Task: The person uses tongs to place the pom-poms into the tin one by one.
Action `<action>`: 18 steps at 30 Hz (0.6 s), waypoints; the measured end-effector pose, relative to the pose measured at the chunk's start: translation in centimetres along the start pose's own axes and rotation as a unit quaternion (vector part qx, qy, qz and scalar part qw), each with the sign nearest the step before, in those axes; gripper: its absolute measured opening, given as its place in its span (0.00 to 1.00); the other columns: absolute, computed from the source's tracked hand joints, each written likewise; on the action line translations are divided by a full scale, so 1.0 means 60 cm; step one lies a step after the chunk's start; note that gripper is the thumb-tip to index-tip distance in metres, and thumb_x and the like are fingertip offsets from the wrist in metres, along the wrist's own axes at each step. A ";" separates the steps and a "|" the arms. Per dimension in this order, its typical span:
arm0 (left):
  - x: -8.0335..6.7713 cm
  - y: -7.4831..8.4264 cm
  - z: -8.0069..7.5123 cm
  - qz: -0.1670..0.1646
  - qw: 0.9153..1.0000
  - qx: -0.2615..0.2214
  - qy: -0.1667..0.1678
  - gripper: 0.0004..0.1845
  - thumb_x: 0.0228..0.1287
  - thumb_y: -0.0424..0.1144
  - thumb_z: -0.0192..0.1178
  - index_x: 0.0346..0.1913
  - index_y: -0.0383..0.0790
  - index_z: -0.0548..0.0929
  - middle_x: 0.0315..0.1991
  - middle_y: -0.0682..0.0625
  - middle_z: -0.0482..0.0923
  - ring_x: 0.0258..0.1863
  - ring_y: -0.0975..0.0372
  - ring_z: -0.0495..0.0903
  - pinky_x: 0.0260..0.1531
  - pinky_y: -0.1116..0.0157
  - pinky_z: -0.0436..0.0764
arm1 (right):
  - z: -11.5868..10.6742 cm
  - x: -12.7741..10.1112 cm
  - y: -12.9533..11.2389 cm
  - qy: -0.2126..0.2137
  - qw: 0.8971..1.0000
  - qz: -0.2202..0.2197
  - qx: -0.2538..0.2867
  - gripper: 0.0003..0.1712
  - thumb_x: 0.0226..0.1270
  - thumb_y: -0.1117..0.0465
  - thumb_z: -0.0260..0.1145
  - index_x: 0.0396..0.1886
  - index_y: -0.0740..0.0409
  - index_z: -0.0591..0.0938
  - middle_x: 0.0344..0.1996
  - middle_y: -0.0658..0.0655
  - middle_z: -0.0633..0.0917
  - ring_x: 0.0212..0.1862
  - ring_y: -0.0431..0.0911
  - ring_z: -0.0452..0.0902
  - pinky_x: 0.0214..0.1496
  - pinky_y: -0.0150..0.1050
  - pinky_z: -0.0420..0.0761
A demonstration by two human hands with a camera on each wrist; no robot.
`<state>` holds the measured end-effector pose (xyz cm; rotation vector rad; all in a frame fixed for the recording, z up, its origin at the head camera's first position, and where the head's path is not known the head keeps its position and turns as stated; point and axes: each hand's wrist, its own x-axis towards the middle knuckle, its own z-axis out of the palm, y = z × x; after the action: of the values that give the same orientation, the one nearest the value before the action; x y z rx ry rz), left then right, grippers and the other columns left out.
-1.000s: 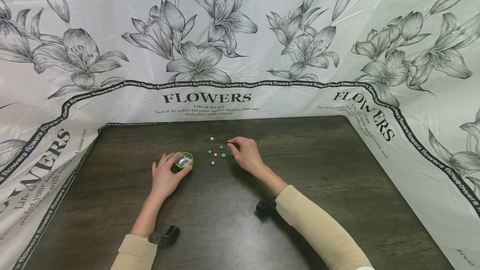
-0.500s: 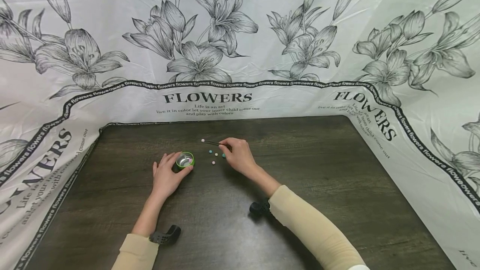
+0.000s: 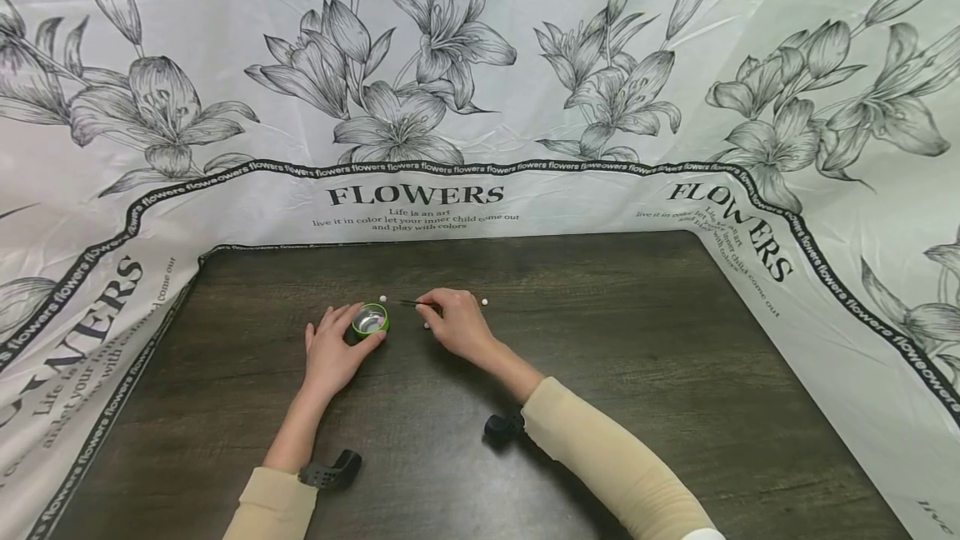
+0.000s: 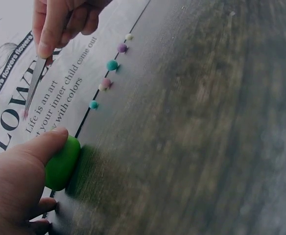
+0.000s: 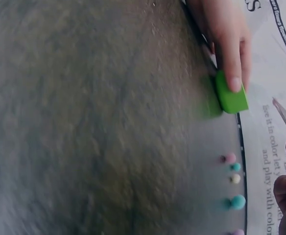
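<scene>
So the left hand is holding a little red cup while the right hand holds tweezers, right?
Not quite: the cup is green, as the left wrist view shows. The left hand does hold it, and the right hand holds tweezers.

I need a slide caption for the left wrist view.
Left hand holding a green container, right hand pinching tweezers tipped with a pink bead, more beads on the table.

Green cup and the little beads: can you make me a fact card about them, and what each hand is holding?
Left hand: holds the green cup
Right hand: pinches tweezers
At tweezer tips: pale pink bead, outside the cup
On the table: teal beads, purple bead, pink bead, cream beads
Cup inside: silvery; contents too small to tell
</scene>
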<state>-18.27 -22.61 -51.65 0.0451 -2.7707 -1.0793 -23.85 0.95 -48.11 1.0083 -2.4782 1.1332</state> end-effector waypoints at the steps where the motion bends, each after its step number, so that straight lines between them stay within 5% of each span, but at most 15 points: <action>1: 0.000 0.000 0.000 0.000 1.000 0.000 0.000 0.39 0.67 0.48 0.71 0.74 0.33 0.70 0.73 0.29 0.63 0.78 0.35 0.47 0.71 0.32 0.34 | 0.002 -0.001 -0.002 -0.003 1.000 0.000 0.001 0.09 0.75 0.62 0.67 0.46 0.61 0.89 0.36 0.53 0.90 0.25 0.35 0.76 0.29 0.30 0.74; 18: 0.000 -0.001 0.000 0.004 1.000 -0.003 -0.001 0.39 0.67 0.49 0.70 0.75 0.35 0.69 0.73 0.30 0.63 0.78 0.36 0.47 0.71 0.32 0.33 | 0.026 -0.009 -0.008 -0.026 1.000 -0.005 -0.015 0.08 0.75 0.61 0.68 0.46 0.58 0.90 0.40 0.53 0.90 0.34 0.39 0.83 0.36 0.30 0.78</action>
<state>-18.27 -22.63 -51.68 0.0321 -2.7677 -1.0858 -23.01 -0.18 -49.14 1.0537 -2.5207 1.0774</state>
